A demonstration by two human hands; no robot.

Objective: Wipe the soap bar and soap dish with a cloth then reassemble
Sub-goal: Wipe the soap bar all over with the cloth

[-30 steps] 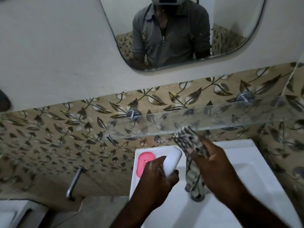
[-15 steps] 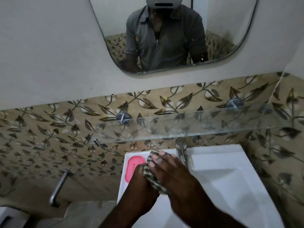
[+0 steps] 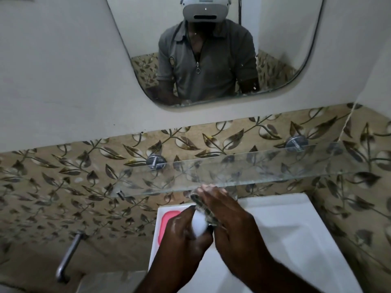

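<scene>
A pink oval piece (image 3: 168, 222) lay on the sink rim (image 3: 285, 208) at left. Beside it, the left hand (image 3: 182, 240) gripped a white rounded piece (image 3: 198, 226) with curled fingers. The right hand (image 3: 230, 220), fingers straight and pressed together, held the patterned cloth (image 3: 206, 211) against it.

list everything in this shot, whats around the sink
mirror: 1, wall, top
leaf tiles: many, beige-brown, below mirror
glass shelf: 1, clear, above sink
shelf brackets: 2, chrome, shelf's back edge
metal pipe: 1, chrome, lower left
sink: 1, white, bottom centre
pink item: 1, sink's left ledge
white item: 1, soap or dish unclear, in left hand
cloth: 1, patterned grey, over white item
left hand: grips white item
right hand: presses cloth
</scene>
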